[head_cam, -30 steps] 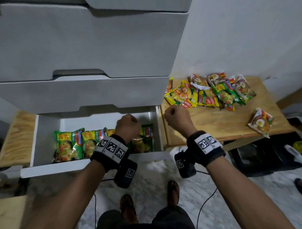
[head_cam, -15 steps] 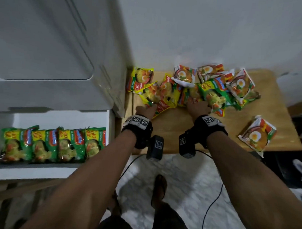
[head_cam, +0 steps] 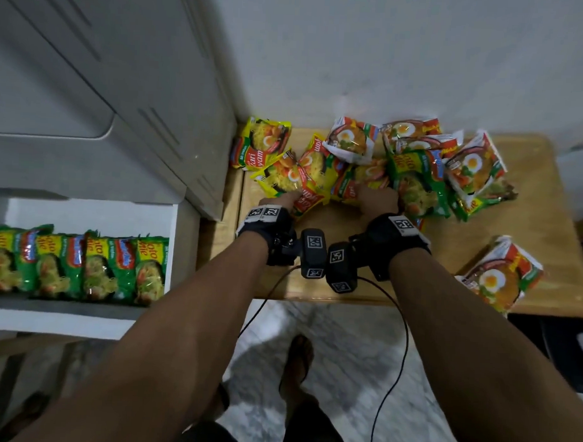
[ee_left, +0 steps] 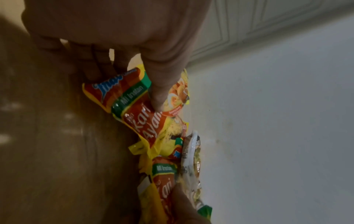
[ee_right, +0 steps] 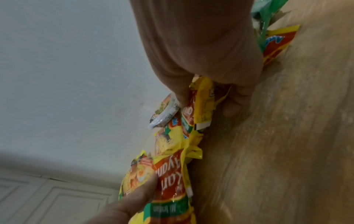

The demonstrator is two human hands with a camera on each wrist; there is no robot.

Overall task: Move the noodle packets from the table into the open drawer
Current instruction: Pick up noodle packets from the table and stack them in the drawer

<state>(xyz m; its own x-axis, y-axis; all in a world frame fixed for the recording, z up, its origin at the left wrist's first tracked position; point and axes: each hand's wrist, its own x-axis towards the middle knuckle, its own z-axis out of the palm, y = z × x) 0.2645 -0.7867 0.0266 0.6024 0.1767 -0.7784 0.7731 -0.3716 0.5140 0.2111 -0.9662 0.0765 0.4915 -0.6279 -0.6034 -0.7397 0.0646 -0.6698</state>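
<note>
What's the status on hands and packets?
Left hand pinches a yellow packet. Right hand grips another yellow packet. Drawer open, path unobstructed.

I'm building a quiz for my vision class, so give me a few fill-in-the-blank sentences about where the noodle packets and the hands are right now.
1. The packets standing in a row in the drawer are mostly ____ in colour.
2. The left hand pinches a ____ noodle packet on the table.
3. One packet lies apart from the pile, near the table's front ____ corner.
4. The right hand grips another yellow packet beside a ____ one.

Missing words: green; yellow; right; green
</note>
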